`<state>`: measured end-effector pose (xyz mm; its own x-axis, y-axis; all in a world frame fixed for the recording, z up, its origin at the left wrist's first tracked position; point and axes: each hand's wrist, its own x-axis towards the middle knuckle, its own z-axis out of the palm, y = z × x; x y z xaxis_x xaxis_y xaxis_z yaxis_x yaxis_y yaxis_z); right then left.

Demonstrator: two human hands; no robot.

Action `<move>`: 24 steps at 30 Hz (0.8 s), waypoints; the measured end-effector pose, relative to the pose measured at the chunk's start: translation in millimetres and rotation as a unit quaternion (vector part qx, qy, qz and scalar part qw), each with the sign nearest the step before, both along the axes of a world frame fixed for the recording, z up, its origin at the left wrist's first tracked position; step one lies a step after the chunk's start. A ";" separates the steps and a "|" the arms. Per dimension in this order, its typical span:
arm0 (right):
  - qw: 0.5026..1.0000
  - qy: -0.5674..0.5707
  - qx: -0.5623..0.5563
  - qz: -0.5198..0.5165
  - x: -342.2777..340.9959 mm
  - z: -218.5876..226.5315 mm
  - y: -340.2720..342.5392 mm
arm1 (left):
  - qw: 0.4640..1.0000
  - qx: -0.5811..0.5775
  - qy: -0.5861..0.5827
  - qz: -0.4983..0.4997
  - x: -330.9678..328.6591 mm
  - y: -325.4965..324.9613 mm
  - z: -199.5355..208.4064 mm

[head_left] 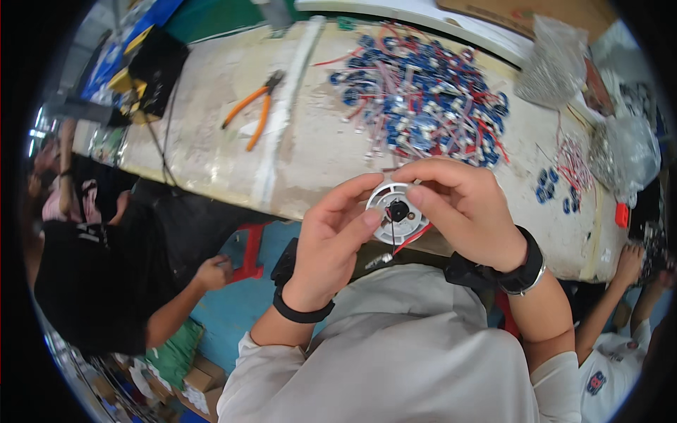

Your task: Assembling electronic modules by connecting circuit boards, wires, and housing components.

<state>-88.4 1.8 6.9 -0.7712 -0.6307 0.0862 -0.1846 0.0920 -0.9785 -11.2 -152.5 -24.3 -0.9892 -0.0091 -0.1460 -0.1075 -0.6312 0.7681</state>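
Note:
Between both hands I hold a round white plastic housing (402, 231) with a black part (398, 211) at its middle. From it hang a red and a black wire, ending in a small connector (379, 261). My left hand (333, 229) grips the housing's left side, thumb on its face. My right hand (469, 208) grips the upper right side, thumb and fingers closed on the rim. Just beyond my hands lies a large heap of small blue round parts (423, 99) with red and white wires and white connectors.
Orange-handled cutters (255, 109) lie on the table (211, 141), left of a white strip. Toward the right are several loose blue parts (546, 187), a wire bundle (575, 162) and clear plastic bags (553, 63). One person (99, 282) sits at left; another person's hand (629, 264) is at right.

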 end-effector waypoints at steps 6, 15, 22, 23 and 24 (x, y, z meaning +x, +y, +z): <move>0.997 -0.072 -0.006 0.040 -6.3 2.4 -55.4 | 0.991 0.022 -0.018 0.131 12.1 -42.0 -3.6; 0.989 -0.095 -0.055 0.099 4.7 -3.9 -119.5 | 0.956 -0.022 0.028 0.291 20.2 -80.1 -7.8; 0.976 0.204 0.054 0.050 2.9 -1.8 -149.2 | 0.927 -0.061 0.058 0.365 16.4 -92.2 -9.1; 0.976 0.205 0.053 0.051 4.5 -3.4 -152.5 | 0.927 -0.048 0.066 0.365 15.6 -94.3 -11.0; 0.989 0.139 0.022 0.049 5.8 -8.0 -155.6 | 0.927 -0.036 0.075 0.365 15.2 -96.7 -13.5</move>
<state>-82.6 -153.8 -1.1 -0.6558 -0.7094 0.2580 -0.4566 0.1006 -0.8840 4.1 -249.2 -37.8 -0.7249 -0.6885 0.0195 0.4398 -0.4410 0.7824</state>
